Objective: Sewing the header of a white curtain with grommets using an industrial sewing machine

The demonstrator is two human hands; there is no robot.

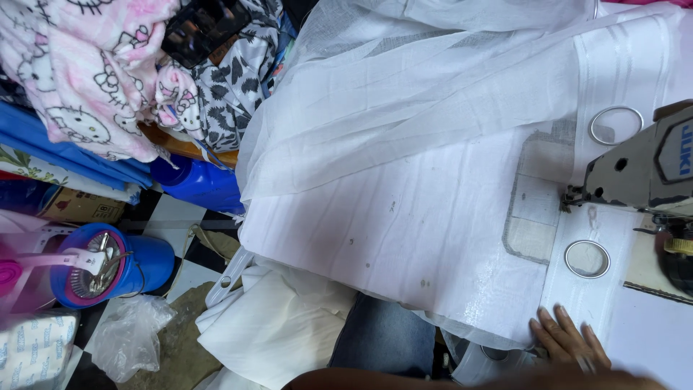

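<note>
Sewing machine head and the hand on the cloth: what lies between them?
In the head view, one metal ring set in the white curtain band lies between the hand and the sewing machine head.

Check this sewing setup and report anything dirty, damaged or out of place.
The white curtain fabric spread over the table carries several small dark specks near its middle, odd on otherwise clean cloth. More white cloth hangs off the table edge toward the floor. One hand rests flat on the fabric's eyelet band.

open stretch of flat white curtain fabric (404, 238) left of the sewing machine head (642, 170), machine blocking the right side, heaped sheer folds (404, 79) crowding the far edge, metal eyelet ring (587, 259) lying near the hand (567, 339)
</note>
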